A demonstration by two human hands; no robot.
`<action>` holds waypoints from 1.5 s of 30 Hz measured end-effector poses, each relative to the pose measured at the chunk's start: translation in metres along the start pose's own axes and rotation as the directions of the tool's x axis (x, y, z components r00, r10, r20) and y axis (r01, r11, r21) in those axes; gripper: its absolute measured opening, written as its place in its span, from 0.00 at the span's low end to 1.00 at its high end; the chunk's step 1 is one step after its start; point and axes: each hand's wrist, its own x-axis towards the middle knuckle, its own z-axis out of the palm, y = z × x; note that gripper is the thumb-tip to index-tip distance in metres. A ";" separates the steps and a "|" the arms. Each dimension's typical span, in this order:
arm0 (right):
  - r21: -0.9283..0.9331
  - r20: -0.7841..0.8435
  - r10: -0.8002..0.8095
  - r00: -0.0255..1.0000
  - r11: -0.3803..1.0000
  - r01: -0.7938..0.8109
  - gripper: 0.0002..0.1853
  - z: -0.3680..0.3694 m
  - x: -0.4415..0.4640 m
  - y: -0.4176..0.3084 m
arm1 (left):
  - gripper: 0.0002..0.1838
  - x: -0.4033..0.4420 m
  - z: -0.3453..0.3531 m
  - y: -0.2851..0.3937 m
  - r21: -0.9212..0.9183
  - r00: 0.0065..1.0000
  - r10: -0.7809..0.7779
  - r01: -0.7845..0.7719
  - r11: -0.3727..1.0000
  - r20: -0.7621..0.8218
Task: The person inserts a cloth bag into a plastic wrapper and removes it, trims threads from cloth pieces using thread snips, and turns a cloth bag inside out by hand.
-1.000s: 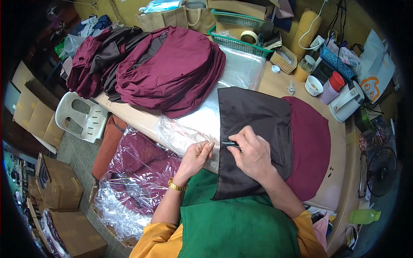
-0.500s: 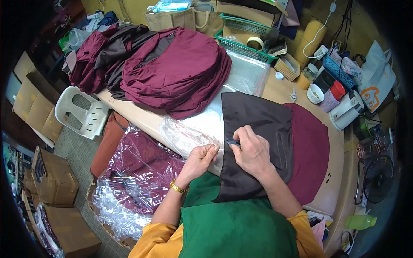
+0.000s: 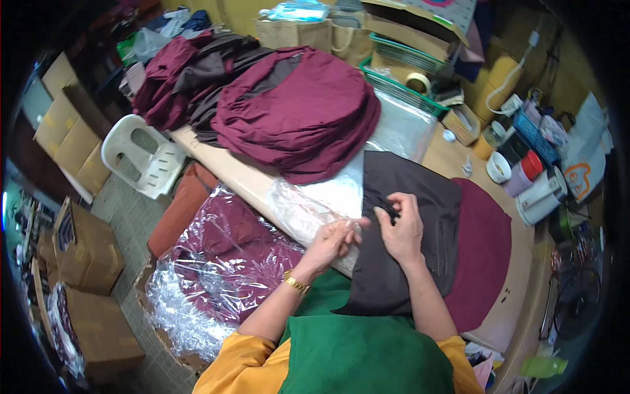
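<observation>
A dark brown cloth piece (image 3: 413, 262) joined to a maroon one (image 3: 484, 256) lies at the table's right front. Over the brown cloth, my right hand (image 3: 401, 226) is closed on a small dark tool (image 3: 388, 210), partly hidden by the fingers. My left hand (image 3: 336, 241) is at the cloth's left edge with its fingers bent together; what they hold, if anything, is too small to make out. A gold watch (image 3: 296, 282) is on the left wrist. Clear plastic sheets (image 3: 302, 207) lie beyond the left hand.
Maroon garments (image 3: 295, 111) are heaped at the back of the table (image 3: 226, 167). Left of it are a white chair (image 3: 147, 161), plastic-wrapped maroon cloth (image 3: 223, 256) and cardboard boxes (image 3: 98, 322). A green basket (image 3: 403, 92), a bowl (image 3: 498, 168) and a kettle (image 3: 539, 198) stand at the back right.
The view has shifted, so the scene sits further right. My left fingers have loosened slightly near the cloth's edge, and my right hand has lifted and turned more upright with the tool.
</observation>
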 end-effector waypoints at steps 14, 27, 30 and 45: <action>-0.029 0.128 0.172 0.977 0.985 -0.170 0.13 0.001 -0.003 0.026 | 0.09 0.004 -0.016 0.020 0.747 0.993 0.110 -0.097 0.657 0.032; -0.200 0.317 -0.248 0.915 0.926 0.320 0.10 -0.026 -0.013 -0.038 | 0.06 0.000 -0.012 0.019 0.612 0.998 0.034 0.002 0.791 -0.047; -0.225 0.334 -0.268 0.904 0.908 0.352 0.09 -0.016 -0.014 -0.035 | 0.06 -0.001 -0.010 0.022 0.599 0.999 0.045 -0.020 0.800 -0.027; -0.249 0.398 -0.218 0.891 0.909 0.334 0.08 -0.020 -0.016 -0.038 | 0.06 -0.005 -0.013 0.023 0.406 1.000 0.004 0.003 0.914 -0.018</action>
